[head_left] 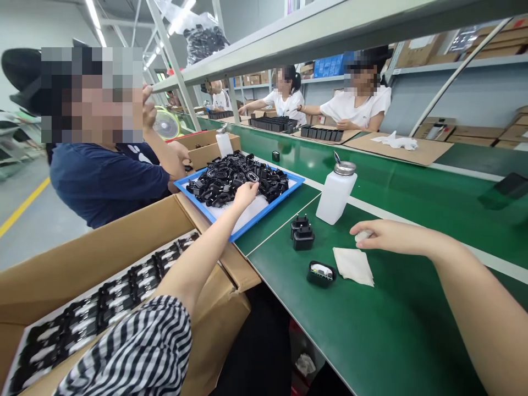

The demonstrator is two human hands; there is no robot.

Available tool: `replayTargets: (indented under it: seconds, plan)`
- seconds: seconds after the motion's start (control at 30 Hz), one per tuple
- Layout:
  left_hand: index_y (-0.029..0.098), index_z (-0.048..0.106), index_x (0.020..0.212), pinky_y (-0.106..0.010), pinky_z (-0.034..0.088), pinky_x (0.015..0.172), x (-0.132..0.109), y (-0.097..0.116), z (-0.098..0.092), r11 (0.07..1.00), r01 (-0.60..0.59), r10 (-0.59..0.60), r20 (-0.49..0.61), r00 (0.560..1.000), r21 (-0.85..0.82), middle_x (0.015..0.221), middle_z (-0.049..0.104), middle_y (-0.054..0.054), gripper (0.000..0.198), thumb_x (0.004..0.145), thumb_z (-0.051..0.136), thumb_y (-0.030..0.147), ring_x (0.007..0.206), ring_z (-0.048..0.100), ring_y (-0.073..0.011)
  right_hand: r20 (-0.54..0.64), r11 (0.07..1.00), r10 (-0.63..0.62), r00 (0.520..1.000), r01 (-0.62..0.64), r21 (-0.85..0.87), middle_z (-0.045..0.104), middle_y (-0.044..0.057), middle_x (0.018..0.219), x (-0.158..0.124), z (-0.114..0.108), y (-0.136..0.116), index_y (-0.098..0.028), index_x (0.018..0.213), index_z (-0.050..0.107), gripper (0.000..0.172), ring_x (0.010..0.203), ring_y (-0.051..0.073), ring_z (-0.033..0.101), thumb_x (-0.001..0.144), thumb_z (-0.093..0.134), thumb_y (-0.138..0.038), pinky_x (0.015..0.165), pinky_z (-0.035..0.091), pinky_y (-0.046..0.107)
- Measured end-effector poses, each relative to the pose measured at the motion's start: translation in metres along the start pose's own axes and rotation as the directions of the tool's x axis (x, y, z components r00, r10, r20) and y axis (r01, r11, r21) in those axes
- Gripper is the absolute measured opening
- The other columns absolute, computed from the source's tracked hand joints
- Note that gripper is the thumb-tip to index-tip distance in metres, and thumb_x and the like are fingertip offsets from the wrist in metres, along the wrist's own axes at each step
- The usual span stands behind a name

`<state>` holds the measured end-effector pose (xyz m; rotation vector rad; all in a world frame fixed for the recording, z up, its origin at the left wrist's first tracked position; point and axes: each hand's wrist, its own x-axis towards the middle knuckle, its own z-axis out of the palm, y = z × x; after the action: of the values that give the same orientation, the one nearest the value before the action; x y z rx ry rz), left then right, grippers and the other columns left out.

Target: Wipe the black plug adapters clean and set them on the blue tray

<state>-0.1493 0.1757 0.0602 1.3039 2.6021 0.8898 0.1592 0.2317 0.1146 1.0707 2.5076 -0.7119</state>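
My left hand (245,193) reaches out over the blue tray (293,183) and its fingers close on the pile of black plug parts (231,176); which part they grip is hidden. My right hand (381,235) rests on the green table (391,330), fingers curled round a small white wad (362,236). Just left of it lies a white cloth (353,265). Beside the cloth sit a black shell part lying open side up (321,273) and two black plug adapters (302,233). A white dispenser bottle (336,192) stands behind them.
A cardboard box (103,258) at my left holds rows of black parts on a white sheet. A person in a dark blue shirt (107,181) sits beyond it. Other workers sit across the green belt with trays, cardboard sheets and a second bottle (224,143).
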Motion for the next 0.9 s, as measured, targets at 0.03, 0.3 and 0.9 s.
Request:
replayTargets:
  seconds: [0.03, 0.3, 0.9]
  plan:
    - [0.014, 0.053, 0.082, -0.023, 0.042, 0.059, 0.004, 0.004, 0.005, 0.999, 0.032, -0.033, -0.006, 0.999, -0.042, 0.077, 0.059, -0.005, 0.036, 0.078, 0.026, 0.038, 0.064, 0.055, -0.0144, 0.001, 1.0, -0.002, 1.0, 0.002, -0.003, 0.05, 0.005, 0.105, 0.001, 0.001, -0.001, -0.017, 0.102, 0.045, 0.044, 0.089, 0.02, 0.049, 0.064, 0.04, -0.039, 0.073, 0.041, 0.028]
    - [0.009, 0.049, 0.084, -0.03, 0.042, 0.067, 0.019, 0.026, 0.012, 0.938, 0.171, -0.219, -0.134, 0.966, -0.301, 0.087, 0.054, -0.012, 0.031, 0.064, 0.054, 0.031, 0.082, 0.052, -0.0231, -0.017, 0.997, -0.076, 0.997, 0.075, -0.025, 0.051, 0.006, 0.103, 0.002, 0.006, -0.011, -0.017, 0.098, 0.049, 0.038, 0.089, 0.021, 0.049, 0.065, 0.041, -0.036, 0.07, 0.041, 0.028]
    - [0.014, 0.05, 0.085, -0.02, 0.041, 0.053, -0.128, 0.073, -0.006, 0.58, 0.408, 0.507, 0.704, 0.497, -0.705, 0.07, 0.055, -0.003, 0.03, 0.062, 0.058, 0.032, 0.057, 0.052, -0.0084, -0.281, 0.812, -0.522, 0.805, 0.57, 0.123, 0.046, -0.004, 0.058, -0.021, 0.016, -0.048, -0.019, 0.082, 0.054, 0.022, 0.05, 0.007, 0.038, 0.064, 0.053, -0.033, 0.045, 0.029, 0.018]
